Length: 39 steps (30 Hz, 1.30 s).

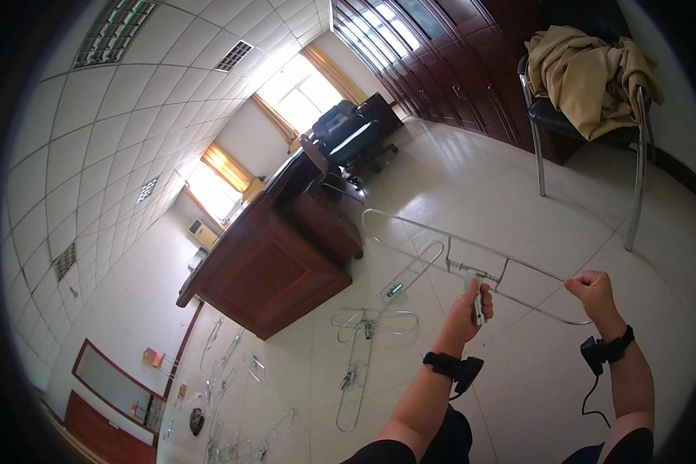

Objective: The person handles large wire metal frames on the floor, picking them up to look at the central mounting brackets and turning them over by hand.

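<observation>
A long, round-ended metal wire frame [429, 223] is held up before me, above the tiled floor. My left hand [470, 310] grips a silvery metal handle or clamp [479, 307] near the frame's spring-wound crossbar [472, 271]. At the frame's right end, my right hand [590, 293] pinches the wire between thumb and fingers. Both wrists wear black straps with small devices. Similar wire frames with metal clamps lie on the floor beyond my left hand, one of them a crossed group [368, 322]. Part of the handle is hidden by my left fingers.
A dark red wooden desk [272, 272] stands ahead to the left, with a black office chair [345, 130] behind it. A metal-legged chair [580, 119] bearing tan cloth [586, 75] is at the upper right. More wire frames [220, 371] lie at the lower left.
</observation>
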Tool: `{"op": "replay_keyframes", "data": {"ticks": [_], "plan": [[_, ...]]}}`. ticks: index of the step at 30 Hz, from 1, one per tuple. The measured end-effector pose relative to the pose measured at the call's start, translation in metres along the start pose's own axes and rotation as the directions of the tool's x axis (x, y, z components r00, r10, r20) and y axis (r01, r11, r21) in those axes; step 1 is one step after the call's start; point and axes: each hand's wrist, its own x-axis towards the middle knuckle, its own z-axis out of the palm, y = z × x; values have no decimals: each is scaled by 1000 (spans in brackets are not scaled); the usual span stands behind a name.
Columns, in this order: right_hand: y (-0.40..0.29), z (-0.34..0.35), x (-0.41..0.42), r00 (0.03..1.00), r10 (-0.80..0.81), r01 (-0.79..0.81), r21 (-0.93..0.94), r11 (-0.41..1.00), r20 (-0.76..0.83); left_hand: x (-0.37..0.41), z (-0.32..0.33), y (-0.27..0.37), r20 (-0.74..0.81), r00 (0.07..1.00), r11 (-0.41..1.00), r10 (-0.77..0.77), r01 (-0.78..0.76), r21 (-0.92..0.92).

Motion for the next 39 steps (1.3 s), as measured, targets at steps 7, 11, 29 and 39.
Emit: {"op": "replay_keyframes", "data": {"ticks": [7, 11, 29, 39], "plan": [[9, -2, 3, 1000, 13, -12, 20, 1000, -24, -6, 4, 10, 193, 976, 951, -98, 149, -271], [8, 0, 3, 999, 29, -28, 35, 999, -27, -1, -11, 10, 295, 947, 925, -124, 218, -311], [7, -3, 4, 1000, 17, -17, 39, 999, 4, -2, -18, 10, 441, 894, 912, -79, 243, -330], [5, 0, 2, 999, 24, -23, 43, 999, -40, -3, -6, 7, 136, 983, 945, -122, 157, -288]]}}
